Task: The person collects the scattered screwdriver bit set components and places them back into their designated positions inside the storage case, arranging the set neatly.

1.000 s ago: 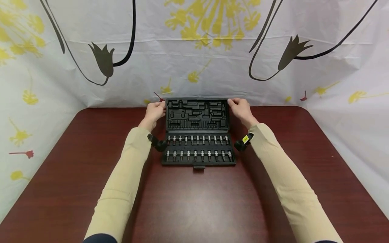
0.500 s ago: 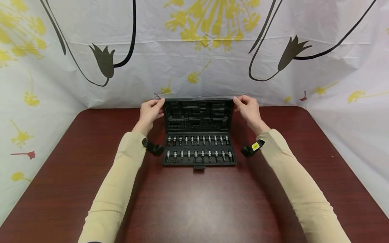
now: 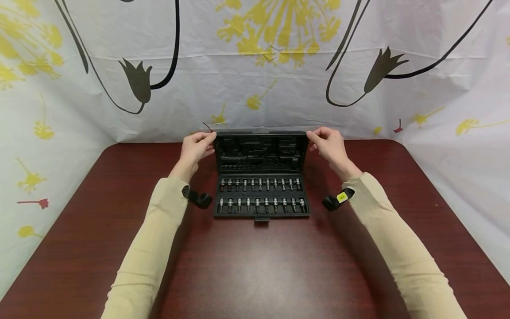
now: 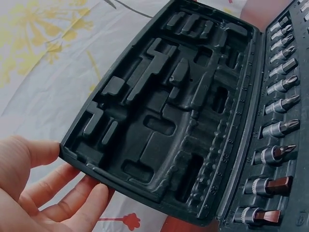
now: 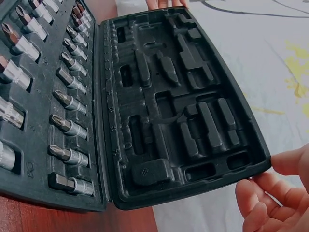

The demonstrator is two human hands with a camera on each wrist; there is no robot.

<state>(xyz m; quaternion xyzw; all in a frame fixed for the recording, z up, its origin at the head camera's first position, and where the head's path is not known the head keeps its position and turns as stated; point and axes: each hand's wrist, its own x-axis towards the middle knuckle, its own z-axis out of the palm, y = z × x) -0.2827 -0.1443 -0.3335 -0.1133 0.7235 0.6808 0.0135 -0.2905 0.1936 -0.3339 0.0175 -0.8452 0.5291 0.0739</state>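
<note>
A black bit socket case lies open on the table, its lid standing up at the back. Two rows of silver bit sockets fill the base; the lid's moulded hollows hold nothing. My left hand pinches the lid's upper left corner, the thumb on the edge and the fingers behind, as the left wrist view shows. At the opposite upper corner, my right hand pinches the lid between thumb and curled fingers. The outer face of the lid is hidden.
The dark red wooden table runs up to a white patterned curtain close behind the lid. A latch sticks out from the front of the case. Each wrist wears a small black camera.
The lid has swung up and forward, and its inside looks darker and more foreshortened. Both hands have moved slightly outward with its corners. The base has stayed in place.
</note>
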